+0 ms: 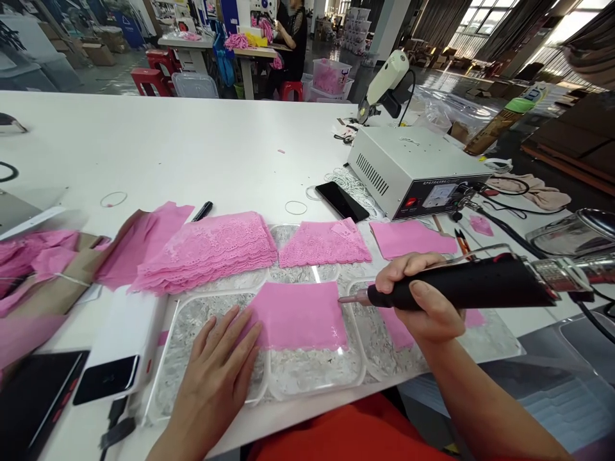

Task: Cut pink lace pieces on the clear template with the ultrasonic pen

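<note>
Workshop space stretches behind a long white counter [192, 147], where another person sits at a far table. On the counter's right side stands a grey control box [408, 168], presumably feeding the handheld tool through its cable. Nearer, stacks of pink lace [211, 250] lie in a row beside a dark phone [342, 201], likely kept within reach as stock. Clear plastic trays [312, 378] sit along the near edge, and a single pink fabric piece [298, 315] lies flat across them, a raised bed for working it.

Left hand [218, 365] rests palm down, fingers spread and unclenched, pressing the fabric's left edge, seemingly to keep it from sliding. Right hand [418, 294] is clenched around the black handle of the cutting tool [461, 285], held level, its metal tip touching the fabric's right edge.
</note>
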A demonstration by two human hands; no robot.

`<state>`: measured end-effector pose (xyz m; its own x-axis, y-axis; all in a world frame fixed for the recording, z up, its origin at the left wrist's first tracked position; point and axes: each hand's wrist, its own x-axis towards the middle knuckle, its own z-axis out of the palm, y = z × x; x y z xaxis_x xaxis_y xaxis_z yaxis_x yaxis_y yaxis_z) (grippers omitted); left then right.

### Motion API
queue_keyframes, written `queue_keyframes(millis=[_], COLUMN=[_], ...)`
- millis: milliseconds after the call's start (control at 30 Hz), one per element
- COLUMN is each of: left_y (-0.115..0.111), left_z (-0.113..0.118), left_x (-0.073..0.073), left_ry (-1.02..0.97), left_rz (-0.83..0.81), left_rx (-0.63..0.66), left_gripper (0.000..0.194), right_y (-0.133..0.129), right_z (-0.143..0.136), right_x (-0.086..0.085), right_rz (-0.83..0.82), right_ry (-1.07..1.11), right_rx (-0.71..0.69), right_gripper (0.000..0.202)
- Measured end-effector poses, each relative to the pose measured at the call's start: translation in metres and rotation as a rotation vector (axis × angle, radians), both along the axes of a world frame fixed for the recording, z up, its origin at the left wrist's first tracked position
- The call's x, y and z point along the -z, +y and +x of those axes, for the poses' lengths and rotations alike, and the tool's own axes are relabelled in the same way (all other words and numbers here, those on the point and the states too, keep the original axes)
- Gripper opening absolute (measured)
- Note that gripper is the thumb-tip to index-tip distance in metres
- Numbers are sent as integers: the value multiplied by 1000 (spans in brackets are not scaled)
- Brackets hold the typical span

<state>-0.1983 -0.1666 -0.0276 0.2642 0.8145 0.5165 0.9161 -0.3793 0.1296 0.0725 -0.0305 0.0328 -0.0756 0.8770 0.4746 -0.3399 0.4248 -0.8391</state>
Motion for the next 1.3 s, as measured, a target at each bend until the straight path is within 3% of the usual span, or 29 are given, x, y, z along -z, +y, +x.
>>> queue_keyframes(millis=[233, 500, 967, 1300], left_y=[-6, -21, -25, -33], left_z=[2, 7, 9, 10], left_x=[-5, -5, 1, 0], left_ry=[-47, -109, -168, -141], left_rz=[11, 36, 28, 98], left_rx=[-26, -47, -85, -96], left_gripper=[31, 31, 28, 27], right_y=[4, 14, 18, 15], right_z=[-3, -38, -48, -73], right_x=[-4, -1, 3, -1], right_rz=[6, 15, 53, 41], right_ry=[30, 41, 27, 29], right_rx=[24, 43, -17, -109], right_gripper=[9, 10, 7, 9])
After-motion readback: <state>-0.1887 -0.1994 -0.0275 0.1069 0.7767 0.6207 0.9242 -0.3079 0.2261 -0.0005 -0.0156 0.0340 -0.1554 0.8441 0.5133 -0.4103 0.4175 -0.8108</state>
